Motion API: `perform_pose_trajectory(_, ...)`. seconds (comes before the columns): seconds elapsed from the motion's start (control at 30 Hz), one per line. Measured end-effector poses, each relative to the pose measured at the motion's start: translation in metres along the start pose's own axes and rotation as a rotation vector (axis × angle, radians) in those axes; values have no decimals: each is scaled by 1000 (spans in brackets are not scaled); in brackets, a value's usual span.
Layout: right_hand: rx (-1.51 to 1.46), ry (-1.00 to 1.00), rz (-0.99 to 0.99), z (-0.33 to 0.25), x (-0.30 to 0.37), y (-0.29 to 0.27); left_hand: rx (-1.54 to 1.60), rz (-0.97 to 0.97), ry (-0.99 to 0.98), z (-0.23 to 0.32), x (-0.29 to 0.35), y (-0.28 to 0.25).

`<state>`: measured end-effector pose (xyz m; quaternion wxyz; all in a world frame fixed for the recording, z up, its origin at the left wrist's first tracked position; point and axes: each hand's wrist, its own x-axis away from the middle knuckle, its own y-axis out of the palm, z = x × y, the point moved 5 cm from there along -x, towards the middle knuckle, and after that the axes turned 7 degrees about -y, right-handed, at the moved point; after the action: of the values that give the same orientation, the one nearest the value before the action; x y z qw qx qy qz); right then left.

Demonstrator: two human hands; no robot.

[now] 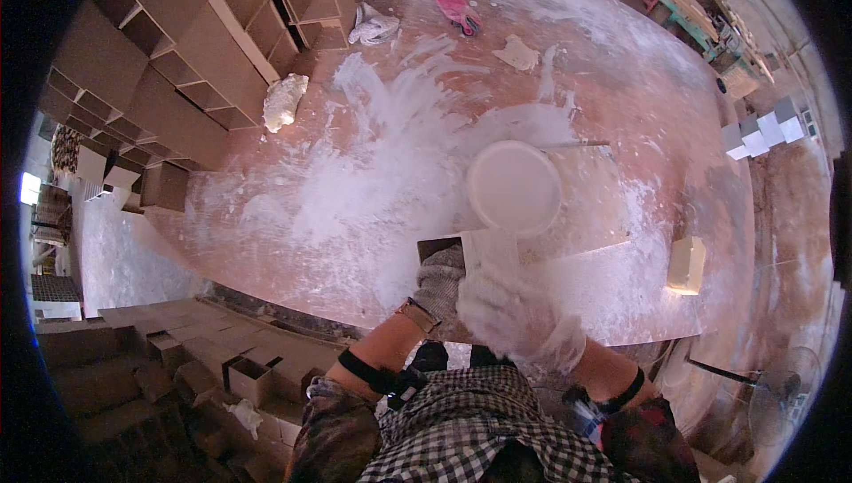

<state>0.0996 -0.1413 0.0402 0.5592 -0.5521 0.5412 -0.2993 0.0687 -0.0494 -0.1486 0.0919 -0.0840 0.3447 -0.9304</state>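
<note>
My left hand (439,283), in a grey knitted glove, is closed on a dark brown box-like piece (437,252) with a flat, straight-edged face. Right beside it, my right hand (510,319) wears a whitish glove smeared by motion, so its fingers cannot be made out. A pale strip (488,250) runs up from the right hand against the brown piece; whether it is paper or cloth is unclear. Just beyond both hands, a round off-white pan or lid (473,188) rests on a thin board (586,186) on the table.
White smears cover the reddish table (621,92). Open brown boxes (200,30) are stacked at the far left, more boxes (253,376) near left. A crumpled wad (284,101), a grey cloth (374,25), a pink item (458,11) and a yellowish block (687,265) lie about. A fan (785,385) stands right.
</note>
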Motion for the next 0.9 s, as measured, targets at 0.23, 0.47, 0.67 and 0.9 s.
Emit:
perform_pose_trajectory(0.23,-300,77,78,-23,47,-16,-296,-169,-190,42,-10,-39)
perform_pose_trajectory(0.47,-290,484,486,54,60,5,31,-227,-228,8,-10,-9)
perform_pose_trajectory(0.67,-90,382,237,33,52,46,392,-46,-187,-12,-10,-5)
perform_pose_trajectory(0.9,-169,286,48,-40,100,48,463,-161,-430,-21,-2,-6)
